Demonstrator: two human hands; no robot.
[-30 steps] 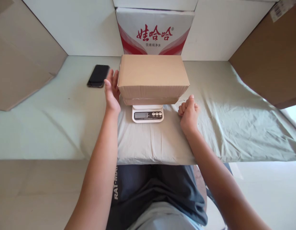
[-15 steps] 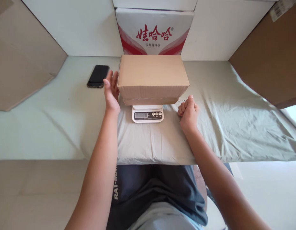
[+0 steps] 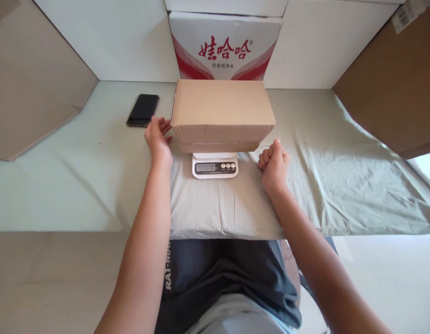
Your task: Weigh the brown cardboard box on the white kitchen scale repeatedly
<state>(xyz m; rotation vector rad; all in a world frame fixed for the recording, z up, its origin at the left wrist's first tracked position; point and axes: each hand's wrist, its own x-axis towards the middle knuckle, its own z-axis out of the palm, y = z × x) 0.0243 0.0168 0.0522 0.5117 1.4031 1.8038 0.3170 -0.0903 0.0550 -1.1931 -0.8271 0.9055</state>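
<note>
A closed brown cardboard box (image 3: 222, 104) sits on a white digital kitchen scale (image 3: 215, 171). It hides most of the weighing plate, and the scale's display is too faint to read. My left hand (image 3: 158, 138) is beside the box's left side, fingers loosely stretched toward its edge and holding nothing; whether the fingertips touch the cardboard I cannot tell. To the right of the scale, my right hand (image 3: 275, 162) rests on the cloth in a fist, thumb on top, with nothing seen in it.
A black phone (image 3: 143, 110) lies just beyond my left hand. Behind the box stands a white carton (image 3: 225, 46) with red lettering. Large cardboard panels (image 3: 34, 88) flank the table on both sides. A pale green, wrinkled cloth (image 3: 61, 185) covers the table.
My left hand has turned over and shifted slightly left and nearer to me, its fingers now lower beside the box. My right hand, the box and the scale have stayed put.
</note>
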